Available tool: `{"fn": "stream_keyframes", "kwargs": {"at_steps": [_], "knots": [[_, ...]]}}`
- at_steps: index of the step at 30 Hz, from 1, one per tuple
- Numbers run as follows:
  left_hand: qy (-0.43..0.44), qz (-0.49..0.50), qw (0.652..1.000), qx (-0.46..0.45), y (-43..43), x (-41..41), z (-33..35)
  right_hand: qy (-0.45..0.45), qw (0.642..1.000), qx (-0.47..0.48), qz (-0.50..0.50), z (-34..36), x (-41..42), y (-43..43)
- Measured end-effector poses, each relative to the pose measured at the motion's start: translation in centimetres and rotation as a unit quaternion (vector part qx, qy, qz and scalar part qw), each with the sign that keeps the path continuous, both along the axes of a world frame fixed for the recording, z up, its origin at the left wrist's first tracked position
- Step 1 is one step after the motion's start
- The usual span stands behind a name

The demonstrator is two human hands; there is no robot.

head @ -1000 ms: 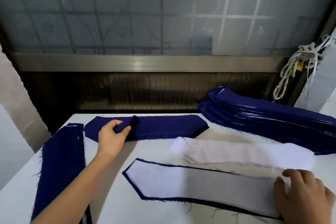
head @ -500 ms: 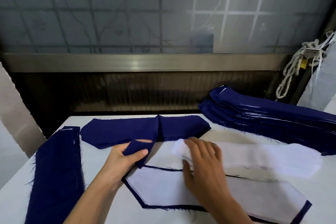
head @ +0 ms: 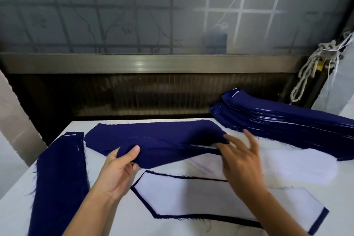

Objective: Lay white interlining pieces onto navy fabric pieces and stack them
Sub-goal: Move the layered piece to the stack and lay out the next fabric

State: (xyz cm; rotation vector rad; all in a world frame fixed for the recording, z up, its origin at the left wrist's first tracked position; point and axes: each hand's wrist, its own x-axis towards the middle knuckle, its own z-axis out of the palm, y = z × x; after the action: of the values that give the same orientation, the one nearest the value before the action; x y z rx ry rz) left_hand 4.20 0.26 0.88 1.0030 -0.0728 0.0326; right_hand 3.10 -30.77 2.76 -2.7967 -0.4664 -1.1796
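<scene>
My left hand [head: 119,166] pinches the left end of a navy fabric piece [head: 162,151] and holds it lifted above the table. My right hand [head: 241,159] pinches the same piece at its right end, its other fingers spread. Behind it lies a small pile of navy pieces [head: 145,132]. In front, a white interlining piece lies on a navy piece [head: 201,197], leaving a navy border. A pile of white interlining pieces [head: 287,165] lies to the right, partly hidden by my right hand.
A tall stack of navy pieces with white layers [head: 287,119] fills the back right of the white table [head: 115,216]. Another navy stack [head: 59,182] runs along the left edge. A dark wall and frosted window stand behind; a knotted rope [head: 314,65] hangs at the right.
My left hand has pulled a navy piece off the back pile toward me and lifted it. My right hand left the laid interlining and moved up to take the piece's right end.
</scene>
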Motion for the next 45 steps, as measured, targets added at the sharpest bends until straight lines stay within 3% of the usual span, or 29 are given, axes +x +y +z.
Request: {"fn": "stream_keyframes", "kwargs": {"at_steps": [4, 8, 13, 19, 25, 27, 34, 39, 45], "knots": [[0.019, 0.034, 0.999, 0.025, -0.8, 0.4, 0.2, -0.016, 0.997, -0.003, -0.074, 0.9, -3.4, -6.0], [0.012, 0.065, 0.99, 0.127, -1.7, 0.1, 0.9, 0.047, 0.99, 0.122, -0.061, 1.5, -6.9, -8.9], [-0.03, 0.097, 0.937, 0.335, -2.5, -0.5, 2.2, 0.193, 0.904, 0.378, -0.048, 2.5, -9.9, -12.1], [-0.017, 0.118, 0.901, 0.417, -2.7, -2.7, 1.9, 0.188, 0.826, 0.53, -0.038, 1.1, -10.4, -14.6], [-0.01, 0.224, 0.803, 0.553, -3.3, -4.5, -0.2, 0.164, 0.83, 0.503, -0.176, -2.7, -10.4, -14.7], [-0.004, 0.243, 0.786, 0.568, -3.3, -4.8, -1.0, 0.164, 0.828, 0.495, -0.206, -3.1, -10.6, -14.5], [0.012, 0.233, 0.772, 0.592, -3.2, -5.0, -1.8, 0.163, 0.858, 0.423, -0.244, -3.2, -10.5, -13.9], [0.017, 0.227, 0.743, 0.63, -3.3, -4.9, -2.1, 0.16, 0.869, 0.382, -0.271, -3.2, -10.4, -14.0], [0.022, 0.219, 0.743, 0.632, -3.5, -5.1, -1.9, 0.168, 0.876, 0.357, -0.277, -3.1, -10.6, -13.6]]}}
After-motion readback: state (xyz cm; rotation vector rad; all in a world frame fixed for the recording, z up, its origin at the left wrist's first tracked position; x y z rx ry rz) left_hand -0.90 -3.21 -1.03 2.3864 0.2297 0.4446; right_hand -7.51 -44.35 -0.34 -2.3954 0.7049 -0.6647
